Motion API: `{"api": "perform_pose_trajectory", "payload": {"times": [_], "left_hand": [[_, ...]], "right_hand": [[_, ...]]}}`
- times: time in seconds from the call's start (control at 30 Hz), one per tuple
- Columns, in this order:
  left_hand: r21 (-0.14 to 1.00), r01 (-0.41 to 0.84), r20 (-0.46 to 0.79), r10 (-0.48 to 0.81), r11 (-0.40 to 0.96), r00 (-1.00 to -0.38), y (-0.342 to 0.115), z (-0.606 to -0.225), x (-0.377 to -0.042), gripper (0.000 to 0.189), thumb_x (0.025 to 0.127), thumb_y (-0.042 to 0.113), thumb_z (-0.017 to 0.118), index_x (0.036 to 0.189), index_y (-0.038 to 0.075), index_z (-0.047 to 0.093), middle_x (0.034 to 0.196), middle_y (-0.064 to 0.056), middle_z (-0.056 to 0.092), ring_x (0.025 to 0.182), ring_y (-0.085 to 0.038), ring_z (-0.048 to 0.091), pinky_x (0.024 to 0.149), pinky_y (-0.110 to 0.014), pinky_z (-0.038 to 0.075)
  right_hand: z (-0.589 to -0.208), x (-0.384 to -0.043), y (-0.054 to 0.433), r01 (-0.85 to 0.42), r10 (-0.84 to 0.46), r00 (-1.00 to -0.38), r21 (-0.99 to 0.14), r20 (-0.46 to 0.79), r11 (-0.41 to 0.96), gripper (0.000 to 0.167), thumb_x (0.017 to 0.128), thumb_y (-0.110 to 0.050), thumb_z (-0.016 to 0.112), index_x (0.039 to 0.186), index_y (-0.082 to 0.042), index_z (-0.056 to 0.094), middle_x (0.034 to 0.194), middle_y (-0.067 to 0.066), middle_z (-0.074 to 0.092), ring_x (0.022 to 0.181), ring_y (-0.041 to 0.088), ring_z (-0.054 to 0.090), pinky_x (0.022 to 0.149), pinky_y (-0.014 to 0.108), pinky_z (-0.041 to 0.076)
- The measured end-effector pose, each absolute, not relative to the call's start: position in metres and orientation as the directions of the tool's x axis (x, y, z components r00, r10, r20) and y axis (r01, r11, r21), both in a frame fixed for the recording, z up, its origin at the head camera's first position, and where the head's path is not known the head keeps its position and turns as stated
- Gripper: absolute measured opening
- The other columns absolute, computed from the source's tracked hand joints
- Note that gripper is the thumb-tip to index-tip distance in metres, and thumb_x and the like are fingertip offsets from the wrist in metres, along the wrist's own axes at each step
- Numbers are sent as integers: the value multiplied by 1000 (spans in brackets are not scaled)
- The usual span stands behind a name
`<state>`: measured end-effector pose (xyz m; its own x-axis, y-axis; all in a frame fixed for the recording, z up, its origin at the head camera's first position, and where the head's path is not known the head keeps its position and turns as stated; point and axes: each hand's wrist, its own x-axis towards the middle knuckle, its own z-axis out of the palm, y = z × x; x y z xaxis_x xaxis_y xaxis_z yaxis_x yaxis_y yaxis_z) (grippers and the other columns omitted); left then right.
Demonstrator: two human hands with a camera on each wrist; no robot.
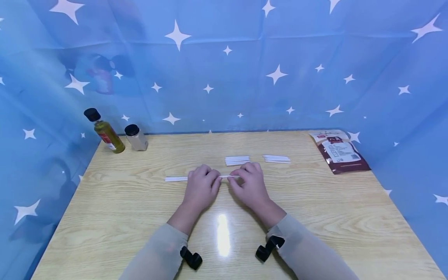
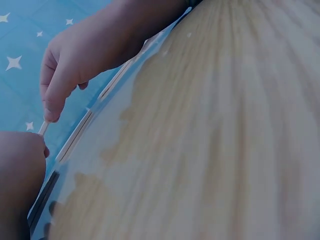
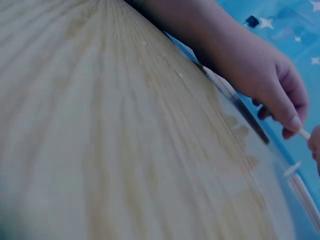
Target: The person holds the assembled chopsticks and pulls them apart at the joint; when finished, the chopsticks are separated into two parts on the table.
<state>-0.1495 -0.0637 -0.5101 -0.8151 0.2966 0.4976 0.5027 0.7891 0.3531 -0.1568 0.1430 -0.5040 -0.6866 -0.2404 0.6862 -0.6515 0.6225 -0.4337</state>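
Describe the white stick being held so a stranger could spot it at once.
On the wood-grain table, find the left hand and right hand near the middle. The thin white stick bridges the narrow gap between them. Both hands pinch it, while the other white sticks lie in three groups on the table.

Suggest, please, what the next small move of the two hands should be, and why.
I would probably bend the white stick gently: the left hand and the right hand pinch it with a short bare stretch between them, and the near row of sticks and the right-hand row beyond might be pieces already snapped.
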Motion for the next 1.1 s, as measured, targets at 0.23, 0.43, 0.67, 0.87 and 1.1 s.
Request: {"api": "perform_pose_trajectory", "payload": {"times": [0.23, 0.43, 0.67, 0.87, 1.1], "left_hand": [[362, 531, 480, 335, 766, -811, -40, -509, -150, 14, 105, 27, 69, 103, 18, 78, 103, 1, 72, 100, -23, 63, 88, -47, 49], [370, 549, 486, 348, 749, -802, -21, -510, -147, 13, 103, 27, 70, 102, 17, 79, 102, 2, 72, 98, -22, 63, 85, -43, 49], [387, 599, 486, 397, 701, -779, -7, -509, -148, 12, 105, 24, 68, 102, 15, 76, 101, 1, 70, 94, -21, 62, 83, -40, 52], [463, 608, 447, 423, 645, -789, -5, -506, -146, 11, 106, 20, 68, 106, 13, 77, 103, 0, 71, 99, -22, 64, 94, -42, 51], [563, 582, 409, 414, 587, -813, -8, -506, -145, 10, 104, 14, 71, 109, 14, 80, 103, 3, 73, 98, -19, 66, 92, -38, 54]], "right_hand": [[-503, -149, 168, -619, -234, -718, -447, 655, 646, 12, 84, -16, 86, 87, -6, 81, 84, 3, 65, 84, 28, 57, 78, 43, 46], [-505, -143, 189, -606, -231, -732, -458, 641, 650, 10, 85, -15, 86, 88, -7, 81, 83, 3, 67, 83, 25, 58, 75, 41, 48], [-505, -143, 208, -606, -245, -747, -480, 619, 635, 7, 87, -12, 86, 88, -8, 81, 83, -1, 66, 79, 18, 54, 70, 34, 45], [-505, -141, 212, -596, -264, -782, -553, 565, 583, 8, 89, -6, 87, 96, -9, 85, 85, -2, 67, 76, 16, 54, 68, 30, 44], [-506, -139, 210, -553, -273, -823, -588, 498, 590, 4, 93, -12, 85, 97, -11, 85, 88, -3, 66, 80, 14, 54, 70, 32, 45]]}}
